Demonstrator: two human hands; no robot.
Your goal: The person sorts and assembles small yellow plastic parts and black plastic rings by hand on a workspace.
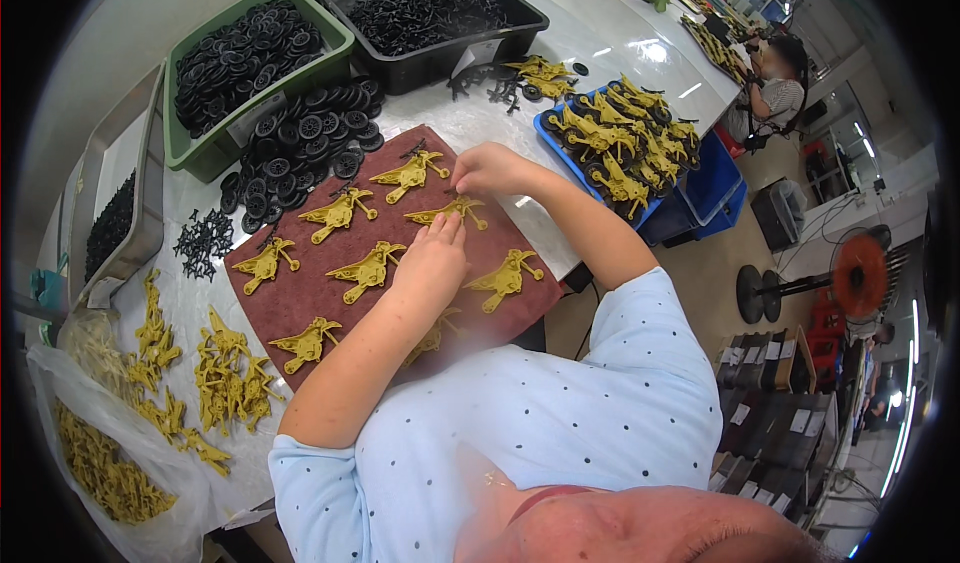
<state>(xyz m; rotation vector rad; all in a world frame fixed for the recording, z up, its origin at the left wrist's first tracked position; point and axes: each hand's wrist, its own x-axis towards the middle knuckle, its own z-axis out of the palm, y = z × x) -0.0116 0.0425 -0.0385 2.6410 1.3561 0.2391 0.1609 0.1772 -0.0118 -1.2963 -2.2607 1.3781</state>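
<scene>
My left hand [435, 253] bears its fingertips on a yellow plastic toy motorbike frame [468, 209] lying on a dark red cloth mat [290, 308]. The thumb's grip is hidden. Just above that piece, my right hand [492, 171] is closed in a pinch at its far end; whatever is between the fingertips is too small to make out. Several more yellow frames lie spaced out on the mat, such as one frame [412, 175] beyond my hands and another frame [506, 279] at the right. Those in the far rows have small black pieces at their tips. My left forearm partly covers the near row.
A green bin [345, 38] of black wheels and a black bin [530, 25] of small black parts stand at the back. Loose wheels [300, 148] spill beside the mat. At right, a blue tray [550, 143] holds yellow pieces with wheels. A plastic bag [190, 463] of yellow parts sits left.
</scene>
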